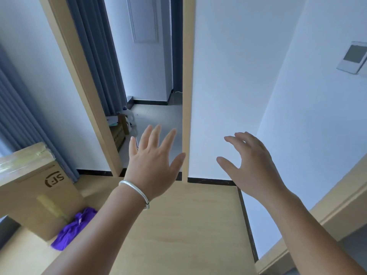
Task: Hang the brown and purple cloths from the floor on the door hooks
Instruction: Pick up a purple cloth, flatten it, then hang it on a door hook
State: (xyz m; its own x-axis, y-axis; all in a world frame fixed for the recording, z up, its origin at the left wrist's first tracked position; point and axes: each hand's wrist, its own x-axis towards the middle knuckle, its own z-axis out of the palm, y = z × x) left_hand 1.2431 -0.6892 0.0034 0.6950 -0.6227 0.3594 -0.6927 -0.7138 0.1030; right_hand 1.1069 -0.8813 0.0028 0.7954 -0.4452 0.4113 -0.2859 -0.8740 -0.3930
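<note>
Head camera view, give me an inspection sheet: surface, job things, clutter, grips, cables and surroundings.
Surface: tan wooden floor, mostly bare.
Job things: purple cloth crumpled on the floor against the cardboard box; brown cloth and door hooks not seen.
Clutter: jug and stacked items beyond the doorway.
Grips: left hand fingers spread, holding nothing; right hand loosely curved, holding nothing.
Cables: nothing seen.
Surroundings: wooden door frame, grey curtain, wall panel.

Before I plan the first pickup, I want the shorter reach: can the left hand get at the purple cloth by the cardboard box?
Probably yes. The left hand is open and empty, and the purple cloth lies uncovered on the floor beside the cardboard box, below the left forearm; it would have to come down.
</note>
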